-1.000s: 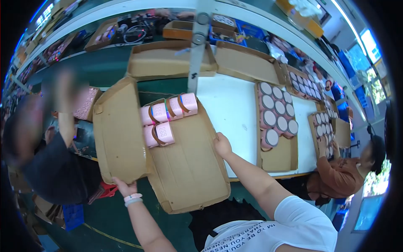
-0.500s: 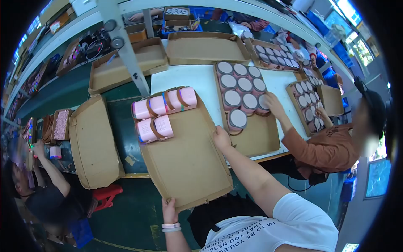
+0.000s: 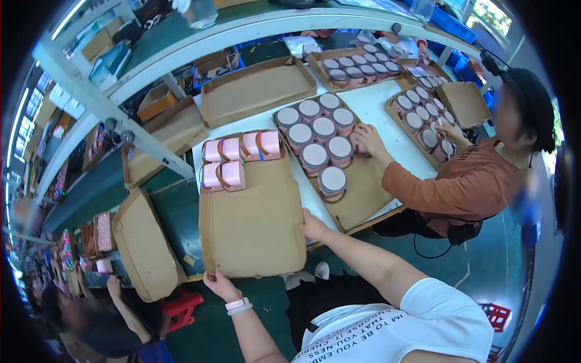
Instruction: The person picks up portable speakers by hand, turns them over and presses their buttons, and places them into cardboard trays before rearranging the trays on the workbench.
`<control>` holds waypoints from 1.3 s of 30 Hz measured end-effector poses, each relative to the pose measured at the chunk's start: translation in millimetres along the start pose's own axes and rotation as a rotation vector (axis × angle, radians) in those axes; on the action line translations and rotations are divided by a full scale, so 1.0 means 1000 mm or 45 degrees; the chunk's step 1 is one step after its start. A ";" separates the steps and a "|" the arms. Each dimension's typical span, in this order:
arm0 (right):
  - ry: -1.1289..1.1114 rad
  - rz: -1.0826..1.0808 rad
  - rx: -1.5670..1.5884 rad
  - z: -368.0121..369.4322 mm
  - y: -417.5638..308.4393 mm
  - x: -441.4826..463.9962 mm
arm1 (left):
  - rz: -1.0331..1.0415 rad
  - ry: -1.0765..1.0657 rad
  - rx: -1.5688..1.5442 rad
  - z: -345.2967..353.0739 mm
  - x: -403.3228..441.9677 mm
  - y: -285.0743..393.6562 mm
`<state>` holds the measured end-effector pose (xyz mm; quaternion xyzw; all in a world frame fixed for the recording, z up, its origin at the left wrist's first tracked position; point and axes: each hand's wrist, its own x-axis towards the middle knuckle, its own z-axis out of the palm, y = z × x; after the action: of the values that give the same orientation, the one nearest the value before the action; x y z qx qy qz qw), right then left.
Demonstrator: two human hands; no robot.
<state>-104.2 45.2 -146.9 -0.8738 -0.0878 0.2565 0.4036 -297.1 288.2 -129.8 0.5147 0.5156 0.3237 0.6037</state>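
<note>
A shallow cardboard tray (image 3: 254, 236) lies on the table edge in front of me. My left hand (image 3: 222, 285) is closed on its near left corner, and my right hand (image 3: 313, 226) grips the right wall. In the far end of the tray, pink cylindrical items with brown straps (image 3: 240, 148) lie on their sides in a row. A shorter pink group (image 3: 223, 176) lies just nearer, at the left. Most of the tray's bottom shows bare cardboard. The fingertips of both hands are partly hidden by the tray walls.
At right, a co-worker in a brown top (image 3: 472, 187) reaches into a tray of upright round-lidded items (image 3: 315, 156). More filled trays stand behind. A bare cardboard tray (image 3: 148, 242) leans at left, near another person (image 3: 103, 314). A metal shelf frame (image 3: 151, 148) crosses overhead.
The tray has turned straighter and shifted left in view, with both my hands still on it. The camera has tilted. The co-worker's hand stays at the round-lidded items.
</note>
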 end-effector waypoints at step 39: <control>0.171 -0.073 -0.073 -0.134 0.108 -0.051 | 1.330 -0.386 0.864 0.245 0.110 0.010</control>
<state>-84.0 -132.6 -136.3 -0.8974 -0.0927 0.1830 0.3905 -33.5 321.3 -167.2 0.9006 0.1794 0.3178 0.2362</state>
